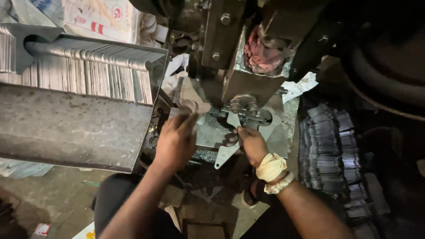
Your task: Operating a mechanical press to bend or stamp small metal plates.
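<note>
Flat grey sheet-metal blank (226, 152) lay on the press bed under the dark die, its long axis slanting down-left, pinched at its upper part by the right hand (253, 145), while the left hand (176, 140) curled fingers just left.

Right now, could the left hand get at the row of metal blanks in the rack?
Probably yes: the left hand sits just beside the rack, and nothing blocks the way up to the blanks.
</note>
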